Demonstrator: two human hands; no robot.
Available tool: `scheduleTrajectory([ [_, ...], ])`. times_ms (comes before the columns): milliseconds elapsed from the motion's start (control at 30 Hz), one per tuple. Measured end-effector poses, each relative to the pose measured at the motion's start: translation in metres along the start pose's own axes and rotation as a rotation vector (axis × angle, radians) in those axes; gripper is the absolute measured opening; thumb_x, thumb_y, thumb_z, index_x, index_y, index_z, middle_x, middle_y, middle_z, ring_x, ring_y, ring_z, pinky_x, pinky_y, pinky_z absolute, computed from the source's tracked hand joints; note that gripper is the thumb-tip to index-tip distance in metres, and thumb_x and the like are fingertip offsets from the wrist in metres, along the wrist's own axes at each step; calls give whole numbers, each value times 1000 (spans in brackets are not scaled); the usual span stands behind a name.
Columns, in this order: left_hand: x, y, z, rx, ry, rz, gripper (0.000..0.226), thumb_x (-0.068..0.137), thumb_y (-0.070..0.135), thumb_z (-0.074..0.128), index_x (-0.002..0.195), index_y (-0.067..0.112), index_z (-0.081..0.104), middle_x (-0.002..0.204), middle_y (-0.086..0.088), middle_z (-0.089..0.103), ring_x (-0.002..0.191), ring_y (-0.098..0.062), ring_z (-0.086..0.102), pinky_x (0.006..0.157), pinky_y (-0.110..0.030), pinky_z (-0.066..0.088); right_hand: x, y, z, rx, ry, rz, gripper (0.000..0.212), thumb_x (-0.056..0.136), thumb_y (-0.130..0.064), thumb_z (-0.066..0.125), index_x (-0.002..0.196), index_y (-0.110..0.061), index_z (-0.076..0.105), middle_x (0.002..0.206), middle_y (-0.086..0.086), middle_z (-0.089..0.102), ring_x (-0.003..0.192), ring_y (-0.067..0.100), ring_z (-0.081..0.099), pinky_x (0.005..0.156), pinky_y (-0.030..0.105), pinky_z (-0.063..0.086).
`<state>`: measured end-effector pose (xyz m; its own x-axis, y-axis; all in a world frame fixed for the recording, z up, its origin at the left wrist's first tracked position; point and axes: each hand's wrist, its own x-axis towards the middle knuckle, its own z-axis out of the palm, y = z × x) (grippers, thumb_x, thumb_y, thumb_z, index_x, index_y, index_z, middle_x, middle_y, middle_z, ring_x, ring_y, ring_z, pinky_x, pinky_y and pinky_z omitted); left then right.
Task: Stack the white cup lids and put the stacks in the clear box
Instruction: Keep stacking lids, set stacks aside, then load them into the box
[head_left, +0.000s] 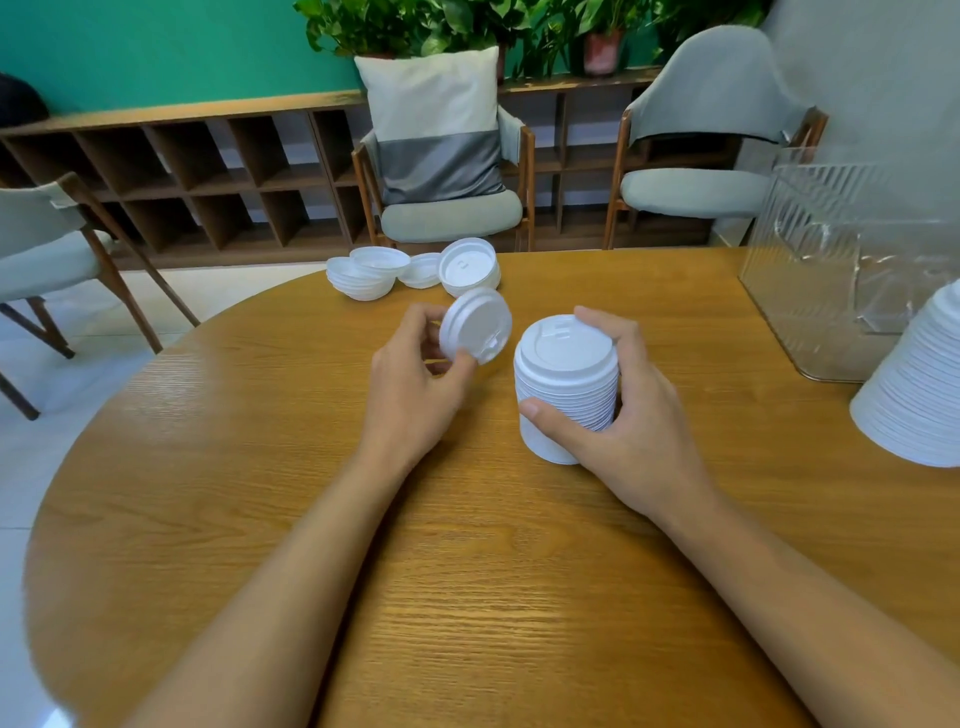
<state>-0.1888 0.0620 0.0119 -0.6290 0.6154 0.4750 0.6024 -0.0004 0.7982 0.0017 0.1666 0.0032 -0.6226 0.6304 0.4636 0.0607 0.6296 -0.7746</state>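
My left hand (415, 374) pinches a single white cup lid (475, 325), tilted with its top facing right, just left of a tall stack of white lids (566, 384). That stack stands upright on the wooden table (467, 571), and my right hand (618, 410) grips it, thumb across its front and fingers behind its top. Several loose lids and short stacks (415, 270) lie at the table's far edge. A second, larger stack of lids (919, 384) stands at the right edge of view. The clear ribbed box (831, 270) sits at the far right and looks empty.
Chairs stand around the table: one at the left (47, 249), one with a grey and white cushion (441, 156) behind the far edge, one at the back right (711, 145). A low wooden shelf (182, 161) and plants line the green wall.
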Motion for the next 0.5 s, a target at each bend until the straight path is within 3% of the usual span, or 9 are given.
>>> scheduleTrajectory([
  [100, 2, 11, -4, -247, -22, -118, 31, 94, 3, 59, 119, 18, 67, 109, 6, 72, 101, -22, 70, 87, -40, 61, 0, -1, 1, 10, 25, -10, 81, 76, -68, 79, 143, -38, 44, 138, -19, 54, 128, -6, 49, 97, 4, 38],
  [200, 4, 20, -8, -429, -49, -211, 41, 98, -5, 45, 124, 17, 70, 113, 9, 75, 105, -12, 70, 84, -33, 61, -1, 0, 1, 23, 41, -20, 79, 78, -66, 79, 143, -35, 46, 139, -17, 54, 130, -2, 50, 100, 8, 40],
  [367, 7, 19, -10, -592, -162, -278, 48, 101, -1, 45, 142, 15, 63, 139, -3, 68, 130, -25, 62, 97, -36, 54, -1, -3, 2, 47, 3, -46, 75, 79, -56, 82, 143, -34, 49, 137, -20, 56, 128, -3, 52, 98, 12, 44],
  [500, 4, 24, -9, -656, -203, -210, 43, 102, 3, 60, 144, 14, 60, 125, -13, 70, 114, -25, 67, 96, -33, 56, -4, -6, 3, 104, -48, -61, 85, 81, -51, 85, 151, -37, 40, 133, -20, 59, 126, 4, 58, 101, 28, 52],
])
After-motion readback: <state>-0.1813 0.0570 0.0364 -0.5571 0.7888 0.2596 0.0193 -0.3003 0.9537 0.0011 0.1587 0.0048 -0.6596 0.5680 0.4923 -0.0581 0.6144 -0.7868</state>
